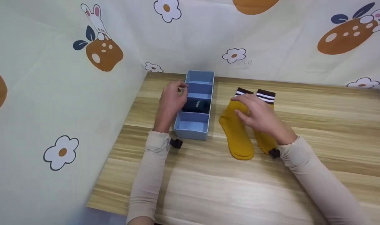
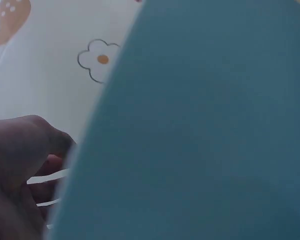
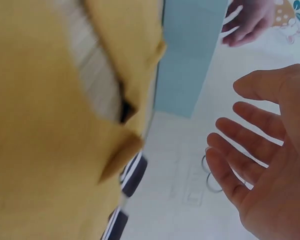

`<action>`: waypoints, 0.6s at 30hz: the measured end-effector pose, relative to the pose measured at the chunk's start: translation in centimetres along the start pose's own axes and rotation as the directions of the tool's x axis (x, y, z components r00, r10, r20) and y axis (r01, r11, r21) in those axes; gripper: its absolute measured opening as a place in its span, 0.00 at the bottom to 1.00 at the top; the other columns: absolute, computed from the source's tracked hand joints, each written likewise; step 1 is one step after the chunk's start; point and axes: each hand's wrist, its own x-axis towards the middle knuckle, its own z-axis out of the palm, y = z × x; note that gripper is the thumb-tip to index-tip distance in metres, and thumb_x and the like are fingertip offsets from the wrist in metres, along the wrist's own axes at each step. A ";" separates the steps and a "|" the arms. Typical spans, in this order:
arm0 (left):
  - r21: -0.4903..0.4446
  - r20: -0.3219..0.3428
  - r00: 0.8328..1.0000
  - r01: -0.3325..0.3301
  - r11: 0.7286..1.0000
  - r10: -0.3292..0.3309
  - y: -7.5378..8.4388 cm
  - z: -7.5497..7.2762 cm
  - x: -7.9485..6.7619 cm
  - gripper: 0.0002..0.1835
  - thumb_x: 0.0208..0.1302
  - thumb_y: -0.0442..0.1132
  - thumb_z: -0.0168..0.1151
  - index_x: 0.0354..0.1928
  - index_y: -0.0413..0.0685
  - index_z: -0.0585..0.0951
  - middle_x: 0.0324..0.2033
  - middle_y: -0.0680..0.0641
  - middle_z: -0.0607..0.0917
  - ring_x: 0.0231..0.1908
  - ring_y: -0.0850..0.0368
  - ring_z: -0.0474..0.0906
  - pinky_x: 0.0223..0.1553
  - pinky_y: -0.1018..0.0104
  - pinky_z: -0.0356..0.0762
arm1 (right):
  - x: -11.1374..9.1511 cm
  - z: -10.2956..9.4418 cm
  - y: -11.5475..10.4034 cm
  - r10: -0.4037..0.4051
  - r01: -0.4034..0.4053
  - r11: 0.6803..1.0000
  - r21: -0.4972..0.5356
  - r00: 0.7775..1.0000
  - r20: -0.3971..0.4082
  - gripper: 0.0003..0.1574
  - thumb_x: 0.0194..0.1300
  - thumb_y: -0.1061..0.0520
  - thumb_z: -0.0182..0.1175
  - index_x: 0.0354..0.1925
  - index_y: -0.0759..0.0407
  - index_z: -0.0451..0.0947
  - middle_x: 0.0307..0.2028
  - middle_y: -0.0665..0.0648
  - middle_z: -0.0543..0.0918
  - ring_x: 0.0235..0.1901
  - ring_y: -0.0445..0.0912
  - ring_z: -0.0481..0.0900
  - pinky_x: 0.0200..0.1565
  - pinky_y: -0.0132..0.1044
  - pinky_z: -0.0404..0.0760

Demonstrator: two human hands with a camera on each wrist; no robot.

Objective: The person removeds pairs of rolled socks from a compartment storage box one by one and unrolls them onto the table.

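Note:
A light blue box with four compartments [image 1: 191, 134] stands on the table, its dividers running crosswise. One compartment holds a dark bundle of rolled cloth [image 1: 195, 105] with pale lettering, perhaps socks. My left hand [image 1: 173, 97] hovers at the box's left rim, fingers loosely bent and nothing visible between them. Two mustard yellow socks lie flat to the right of the box: a left sock [image 1: 238, 137] and a right sock [image 1: 262, 142], both with dark, white-striped cuffs. Over them hangs my right hand [image 1: 260, 114], fingers spread and relaxed, as the right wrist view also shows.
The wooden table [image 1: 202, 178] meets a pale, printed cloth wall [image 1: 196, 40] at the back and another on the left. Bare wood extends in front of the box and right of the socks. Small black devices sit at both wrists.

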 end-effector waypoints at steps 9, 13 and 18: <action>-0.076 0.023 0.999 0.044 0.996 -0.043 -2.6 0.8 0.5 0.12 0.75 0.35 0.64 0.54 0.43 0.89 0.52 0.45 0.92 0.49 0.50 0.89 0.54 0.55 0.87 | 2.2 1.4 -3.0 -0.116 0.114 0.991 0.067 0.993 0.036 0.24 0.76 0.57 0.67 0.67 0.55 0.81 0.66 0.57 0.84 0.69 0.56 0.79 0.72 0.56 0.77; -0.134 0.023 0.999 0.044 0.990 -0.041 -3.3 0.9 0.8 0.12 0.73 0.35 0.65 0.53 0.42 0.89 0.51 0.43 0.92 0.47 0.49 0.90 0.54 0.55 0.88 | 3.5 2.2 -3.8 -0.129 0.117 0.985 0.129 0.988 0.085 0.24 0.77 0.57 0.65 0.68 0.55 0.81 0.67 0.57 0.84 0.69 0.56 0.80 0.71 0.56 0.78; -0.188 0.022 0.999 0.038 0.981 -0.034 -4.1 1.3 0.8 0.11 0.73 0.37 0.65 0.52 0.46 0.88 0.50 0.44 0.92 0.47 0.51 0.89 0.55 0.56 0.87 | 5.3 3.3 -4.3 -0.127 0.099 0.979 0.180 0.980 0.150 0.25 0.80 0.51 0.64 0.70 0.54 0.80 0.68 0.57 0.84 0.67 0.56 0.82 0.70 0.54 0.80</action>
